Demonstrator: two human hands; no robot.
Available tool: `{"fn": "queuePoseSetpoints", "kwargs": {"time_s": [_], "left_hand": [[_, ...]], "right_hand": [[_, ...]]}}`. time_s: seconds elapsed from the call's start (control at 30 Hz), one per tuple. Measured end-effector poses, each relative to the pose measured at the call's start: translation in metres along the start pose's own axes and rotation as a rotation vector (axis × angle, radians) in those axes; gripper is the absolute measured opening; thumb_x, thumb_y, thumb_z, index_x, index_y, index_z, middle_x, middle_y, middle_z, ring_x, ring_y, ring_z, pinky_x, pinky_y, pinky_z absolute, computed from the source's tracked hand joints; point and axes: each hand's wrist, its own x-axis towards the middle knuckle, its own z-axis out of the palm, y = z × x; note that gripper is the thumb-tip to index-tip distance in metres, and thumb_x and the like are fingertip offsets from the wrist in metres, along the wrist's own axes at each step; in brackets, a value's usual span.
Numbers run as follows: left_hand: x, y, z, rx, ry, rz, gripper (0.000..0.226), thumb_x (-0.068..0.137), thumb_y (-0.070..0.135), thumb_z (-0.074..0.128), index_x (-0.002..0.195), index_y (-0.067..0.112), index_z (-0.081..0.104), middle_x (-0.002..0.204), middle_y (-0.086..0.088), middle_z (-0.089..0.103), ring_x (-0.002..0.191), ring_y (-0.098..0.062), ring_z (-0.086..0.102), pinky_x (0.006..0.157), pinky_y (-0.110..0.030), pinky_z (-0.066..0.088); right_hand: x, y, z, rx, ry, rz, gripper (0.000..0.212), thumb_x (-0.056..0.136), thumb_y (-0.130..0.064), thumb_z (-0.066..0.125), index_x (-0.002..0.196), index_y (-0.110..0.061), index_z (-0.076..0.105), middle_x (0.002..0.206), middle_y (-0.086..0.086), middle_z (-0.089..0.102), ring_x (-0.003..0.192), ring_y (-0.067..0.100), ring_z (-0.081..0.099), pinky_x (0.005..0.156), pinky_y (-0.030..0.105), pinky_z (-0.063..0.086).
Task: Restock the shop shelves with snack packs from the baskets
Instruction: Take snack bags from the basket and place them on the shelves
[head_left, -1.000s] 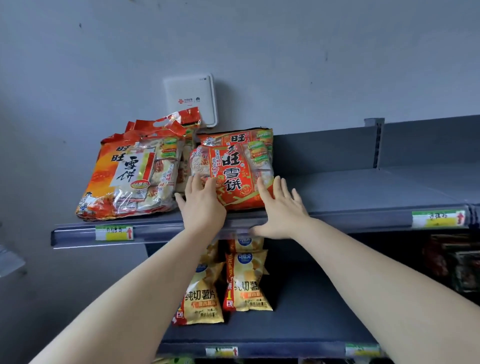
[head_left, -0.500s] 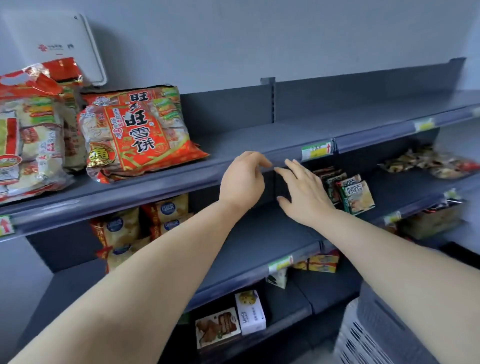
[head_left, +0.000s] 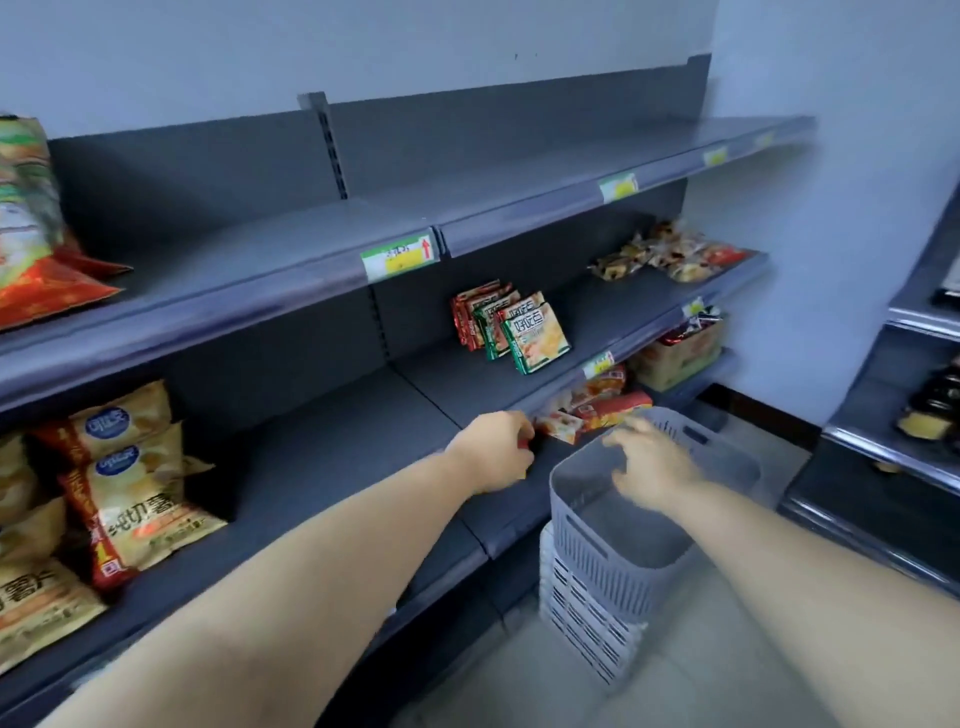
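Off the top shelf (head_left: 260, 260) and swung down to the right. Left behind up there, at the far left edge: the red rice-cracker pack (head_left: 36, 280), lying flat, no longer under both palms as a second ago. Looks like one pack shelved, and on to the next fetch.

Hovering over the grey basket (head_left: 571, 499) now with the right grip (head_left: 649, 467), fingers spread and slack, blurred, nothing in it. Left grip (head_left: 493, 449) just left of the basket rim, over the front of the second shelf (head_left: 322, 457), fingers curled in. A sliver of red at the fingertips, but impossible to tell whether pinched or merely lying behind.

Inside the basket, only grey floor in the part on view. No snack packs to be seen under those spread fingers. Stacked on a white basket (head_left: 576, 623) below.

Nearest stock: the red and orange packs (head_left: 597, 410) on the lower shelf just beyond the rim, apart from both grips. Probably a case of shifting the top basket aside to reach the next one.
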Motion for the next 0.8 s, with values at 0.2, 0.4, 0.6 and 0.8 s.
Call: {"fn": "queuePoseSetpoints", "kwargs": {"time_s": [0.2, 0.4, 0.6, 0.8], "left_hand": [[0.038, 0.048, 0.088, -0.048, -0.221, -0.197, 0.047, 0.088, 0.033, 0.064, 0.127, 0.008, 0.054, 0.127, -0.010, 0.060, 0.115, -0.027, 0.057, 0.090, -0.033, 0.049], [0.060, 0.067, 0.148, -0.384, -0.204, -0.499, 0.018, 0.090, 0.023, 0.063, 0.101, 0.012, 0.055, 0.095, -0.008, 0.058, 0.086, -0.024, 0.058, 0.067, -0.032, 0.049], [0.077, 0.063, 0.171, -0.556, -0.245, -0.695, 0.007, 0.088, 0.021, 0.059, 0.091, 0.015, 0.058, 0.083, -0.005, 0.051, 0.068, -0.018, 0.047, 0.067, -0.032, 0.044], [0.129, 0.030, 0.200, -0.571, -0.263, -0.745, 0.030, 0.086, 0.019, 0.060, 0.113, 0.009, 0.067, 0.080, -0.008, 0.055, 0.073, -0.024, 0.052, 0.071, -0.036, 0.053]], "right_hand": [[-0.006, 0.117, 0.012, -0.005, -0.166, 0.107, 0.049, 0.091, -0.015, 0.056, 0.139, -0.020, 0.050, 0.152, 0.006, 0.031, 0.140, 0.021, 0.034, 0.110, 0.029, 0.034], [0.005, 0.185, 0.013, -0.020, -0.251, 0.106, 0.052, 0.090, -0.012, 0.053, 0.141, -0.022, 0.048, 0.150, 0.005, 0.034, 0.140, 0.020, 0.034, 0.110, 0.033, 0.036], [0.043, 0.194, 0.038, 0.018, -0.331, 0.054, 0.052, 0.091, -0.014, 0.054, 0.141, -0.022, 0.046, 0.147, 0.002, 0.038, 0.135, 0.021, 0.040, 0.108, 0.033, 0.037], [0.105, 0.191, 0.060, 0.046, -0.367, 0.020, 0.052, 0.091, -0.013, 0.055, 0.141, -0.022, 0.047, 0.149, 0.001, 0.037, 0.137, 0.020, 0.039, 0.110, 0.030, 0.034]]}}
